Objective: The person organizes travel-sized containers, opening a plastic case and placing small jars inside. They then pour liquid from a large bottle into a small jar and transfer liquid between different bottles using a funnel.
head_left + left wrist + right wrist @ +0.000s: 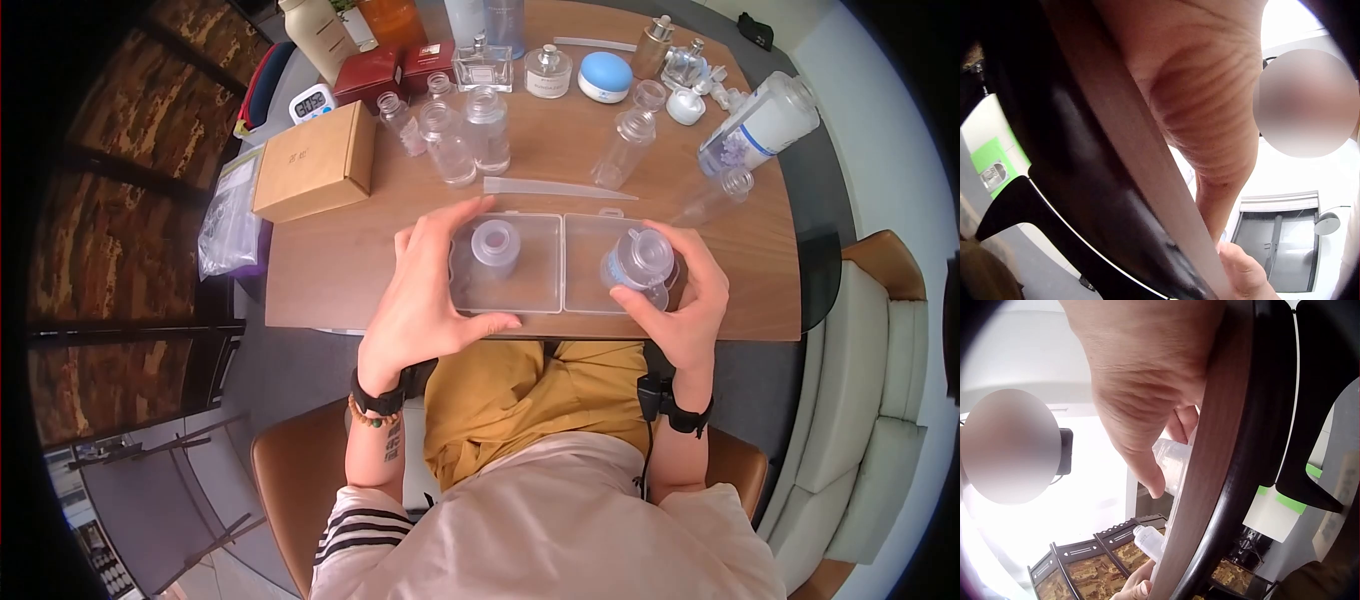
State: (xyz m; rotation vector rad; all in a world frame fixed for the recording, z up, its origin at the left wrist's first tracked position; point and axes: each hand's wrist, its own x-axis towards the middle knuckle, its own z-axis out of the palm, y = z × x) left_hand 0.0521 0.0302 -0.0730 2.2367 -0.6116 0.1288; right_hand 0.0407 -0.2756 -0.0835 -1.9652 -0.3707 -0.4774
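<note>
Hands frame a clear two-compartment box (pixel 560 262) at the tabletop's (pixel 340 270) near edge: the left hand (pixel 425 290) rests spread against its left side, the right hand (pixel 680 295) curls around a small clear jar (pixel 640 262) over the right compartment. Another jar (pixel 495 246) sits in the left one. Set so near the edge, the light box could slide off if nudged; empty bottles (pixel 470 135) stand close behind and could topple.
</note>
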